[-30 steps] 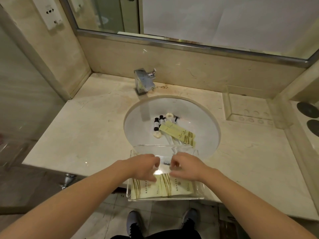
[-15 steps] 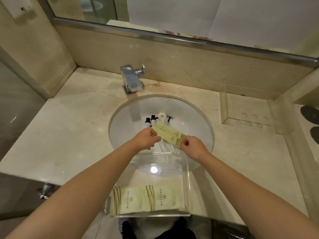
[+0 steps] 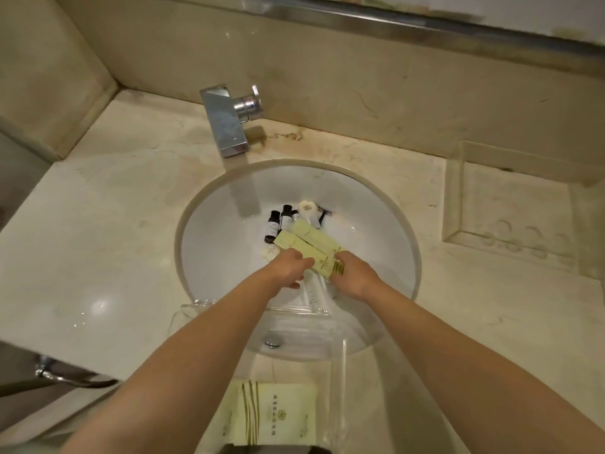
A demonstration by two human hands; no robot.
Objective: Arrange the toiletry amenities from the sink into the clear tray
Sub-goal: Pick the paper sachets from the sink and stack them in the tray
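Observation:
Two long pale-yellow packets (image 3: 309,240) lie side by side in the white sink (image 3: 209,257). My left hand (image 3: 287,269) pinches their near left edge and my right hand (image 3: 355,275) grips their striped near end. Behind them lie small dark bottles (image 3: 271,226), a white heart-shaped item (image 3: 307,206) and a razor (image 3: 323,213). White tubes (image 3: 316,291) show beneath my hands. The clear tray (image 3: 340,371) straddles the sink's front rim below my forearms. A flat yellow-striped packet (image 3: 278,417) rests inside it.
A chrome faucet (image 3: 229,122) stands behind the basin, with a wall and mirror edge beyond it. A second clear tray (image 3: 507,221) sits on the marble counter (image 3: 98,257) at the right. The drain plug (image 3: 273,340) shows through the near tray.
Both hands left the tray and reached forward into the sink, closing on the long yellow packets. The view tilted down and closer to the basin.

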